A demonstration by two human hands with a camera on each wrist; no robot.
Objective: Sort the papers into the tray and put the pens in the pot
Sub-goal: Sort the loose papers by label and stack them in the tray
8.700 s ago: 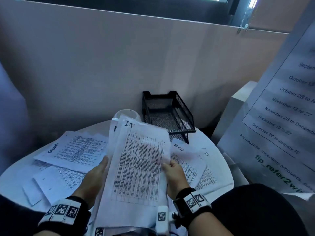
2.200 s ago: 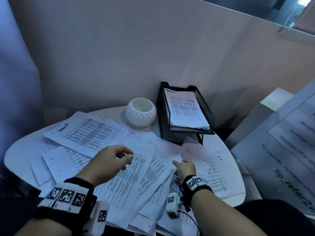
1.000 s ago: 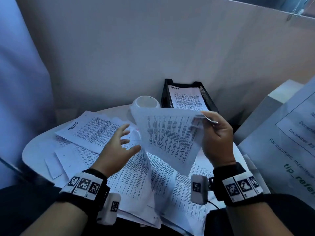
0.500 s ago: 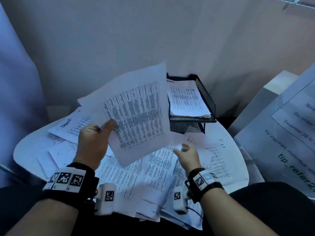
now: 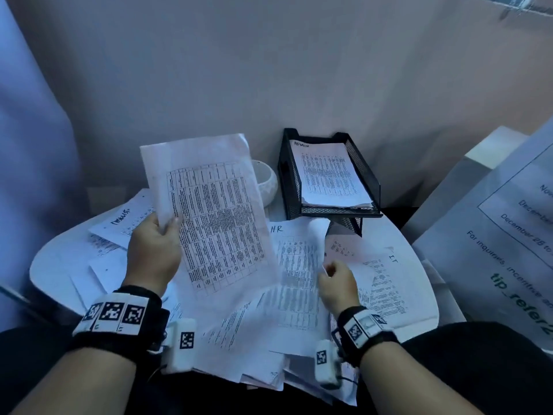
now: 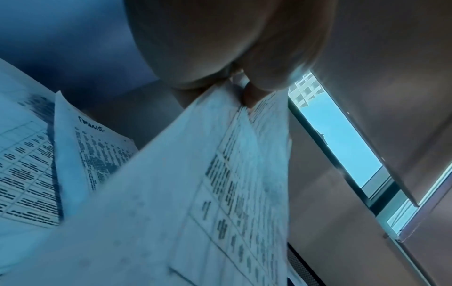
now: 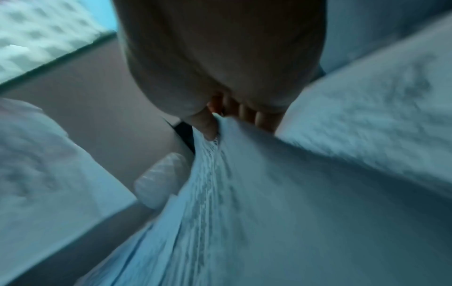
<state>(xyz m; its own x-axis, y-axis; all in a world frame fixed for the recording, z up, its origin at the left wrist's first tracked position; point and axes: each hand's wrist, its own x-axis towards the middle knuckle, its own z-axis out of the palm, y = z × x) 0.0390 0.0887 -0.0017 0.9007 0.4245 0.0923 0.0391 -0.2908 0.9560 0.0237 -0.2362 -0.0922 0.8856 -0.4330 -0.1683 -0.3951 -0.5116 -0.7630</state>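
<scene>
My left hand (image 5: 155, 238) (image 6: 239, 85) holds a printed sheet (image 5: 212, 220) (image 6: 195, 183) up by its left edge, above the paper pile. My right hand (image 5: 336, 280) (image 7: 220, 120) pinches the edge of another sheet (image 5: 353, 259) (image 7: 244, 193) lying on the table near the tray. The black mesh tray (image 5: 371, 181) stands at the back with a sheet marked ADMIN (image 5: 326, 175) in its upper tier. A white ribbed pot (image 5: 266, 182) (image 7: 161, 180) sits left of the tray, half hidden by the raised sheet. No pens are visible.
Several loose printed sheets cover the small white round table (image 5: 51, 262), one marked HR (image 5: 294, 265) in the middle. A beige wall (image 5: 269, 70) rises behind. A large printed notice (image 5: 502, 244) leans at the right. My dark-clothed lap fills the bottom edge.
The sheet passed from my right hand into my left, which has turned it more upright. My right hand dropped to the table and now pinches a sheet near the tray.
</scene>
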